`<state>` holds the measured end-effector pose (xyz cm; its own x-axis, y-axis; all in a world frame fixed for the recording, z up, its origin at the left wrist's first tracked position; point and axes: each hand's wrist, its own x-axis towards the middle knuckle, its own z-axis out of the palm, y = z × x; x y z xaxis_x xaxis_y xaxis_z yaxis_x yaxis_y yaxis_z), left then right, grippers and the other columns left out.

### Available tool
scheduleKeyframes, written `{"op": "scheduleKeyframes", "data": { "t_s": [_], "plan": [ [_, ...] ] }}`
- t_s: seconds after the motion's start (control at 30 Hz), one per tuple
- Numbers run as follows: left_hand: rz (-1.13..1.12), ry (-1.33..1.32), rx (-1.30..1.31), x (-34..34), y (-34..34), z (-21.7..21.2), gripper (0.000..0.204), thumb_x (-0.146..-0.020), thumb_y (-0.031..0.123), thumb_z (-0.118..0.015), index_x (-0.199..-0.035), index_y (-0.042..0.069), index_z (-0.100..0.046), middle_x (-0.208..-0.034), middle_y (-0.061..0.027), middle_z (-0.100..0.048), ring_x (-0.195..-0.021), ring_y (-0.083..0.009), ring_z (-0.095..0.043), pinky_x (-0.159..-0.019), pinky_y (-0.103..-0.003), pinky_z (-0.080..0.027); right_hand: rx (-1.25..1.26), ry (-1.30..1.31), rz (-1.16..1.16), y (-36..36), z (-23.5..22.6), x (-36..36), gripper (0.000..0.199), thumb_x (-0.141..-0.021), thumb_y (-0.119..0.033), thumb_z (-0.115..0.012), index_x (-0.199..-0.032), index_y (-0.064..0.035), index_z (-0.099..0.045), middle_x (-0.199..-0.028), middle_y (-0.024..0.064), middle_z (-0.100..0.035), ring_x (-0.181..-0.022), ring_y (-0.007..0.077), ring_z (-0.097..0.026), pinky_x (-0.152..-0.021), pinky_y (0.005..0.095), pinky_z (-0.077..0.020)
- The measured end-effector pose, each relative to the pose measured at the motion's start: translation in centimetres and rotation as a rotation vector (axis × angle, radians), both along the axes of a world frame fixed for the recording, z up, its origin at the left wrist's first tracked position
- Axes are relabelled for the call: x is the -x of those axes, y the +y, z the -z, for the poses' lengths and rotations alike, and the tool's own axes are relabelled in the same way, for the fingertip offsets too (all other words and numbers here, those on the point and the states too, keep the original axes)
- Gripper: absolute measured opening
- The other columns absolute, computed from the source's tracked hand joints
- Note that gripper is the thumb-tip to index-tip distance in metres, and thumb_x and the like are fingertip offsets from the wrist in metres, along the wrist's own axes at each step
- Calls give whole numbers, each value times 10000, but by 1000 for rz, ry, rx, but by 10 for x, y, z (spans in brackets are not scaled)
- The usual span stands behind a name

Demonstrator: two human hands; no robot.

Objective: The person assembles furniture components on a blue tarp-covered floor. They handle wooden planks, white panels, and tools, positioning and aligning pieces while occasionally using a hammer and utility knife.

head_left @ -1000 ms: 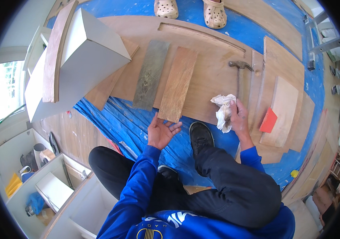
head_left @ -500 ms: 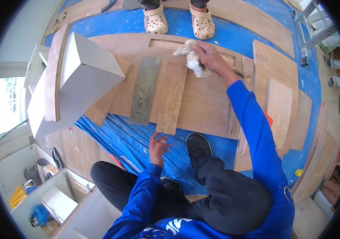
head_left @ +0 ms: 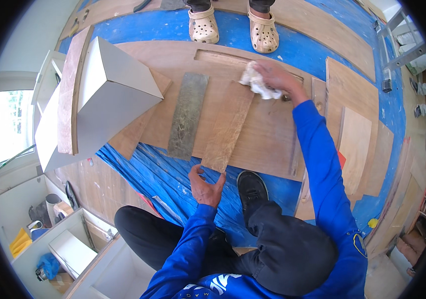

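Observation:
My left hand (head_left: 207,188) has its thumb and fingers round the near end of a brown wooden board (head_left: 229,127), one on each side. The board lies slanted on a larger plywood sheet (head_left: 267,129). In my right hand (head_left: 277,78) is a crumpled white rag (head_left: 258,83), held at the board's far end. Left of that board, a dark grey-green board (head_left: 188,117) lies flat on the same sheet.
A white box-shaped cabinet (head_left: 118,94) with a plank (head_left: 72,94) on it stands at left. Blue sheeting (head_left: 158,172) covers the floor. A person in beige clogs (head_left: 204,27) stands opposite. Plywood panels (head_left: 357,134) and a ladder (head_left: 397,50) are at right.
My left hand has closed on the brown board's near end. The board has turned, its far end swinging right. My right hand has moved right and slightly down with the rag.

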<state>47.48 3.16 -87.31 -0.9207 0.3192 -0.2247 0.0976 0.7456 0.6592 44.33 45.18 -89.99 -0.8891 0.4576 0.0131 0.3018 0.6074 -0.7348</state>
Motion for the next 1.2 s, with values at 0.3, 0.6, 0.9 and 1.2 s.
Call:
{"op": "scheduleKeyframes", "data": {
  "t_s": [0.3,0.6,0.9,1.2],
  "plan": [
    [66,-26,-1,4,1,2,849,-649,301,-967,-1298,21,-497,-1146,-169,-559,-1000,-335,-600,-856,-430,-507,87,-102,265,5,-38,-91,390,-1091,-317,-472,-1033,47,-597,-891,207,-660,-824,337,-620,-764,420,-476],
    [76,-180,24,25,-19,-32,817,-670,220,-951,-1315,47,-480,-1129,-112,-530,-823,-217,-590,-711,-385,-521,-422,144,299,-146,-52,-141,209,-1018,-99,-570,-1173,4,-665,-1111,234,-696,-1082,416,-650,-922,472,-504],
    [171,1047,6,236,-12,-276,746,-768,283,-898,-1370,11,-553,-1241,-174,-649,-1132,-327,-639,-884,-443,-539,106,154,566,-137,-102,-167,349,-1062,-74,-458,-1376,-12,-597,-1288,161,-690,-1267,261,-619,-1008,349,-494],
    [161,273,-56,346,-77,-249,984,-774,219,-892,-1558,-45,-358,-928,-108,-699,-790,-181,-662,-671,-304,-522,32,290,464,-188,-86,-173,357,-947,52,-504,-1274,-5,-635,-1187,183,-691,-1066,272,-688,-933,387,-534]
  ]
}}
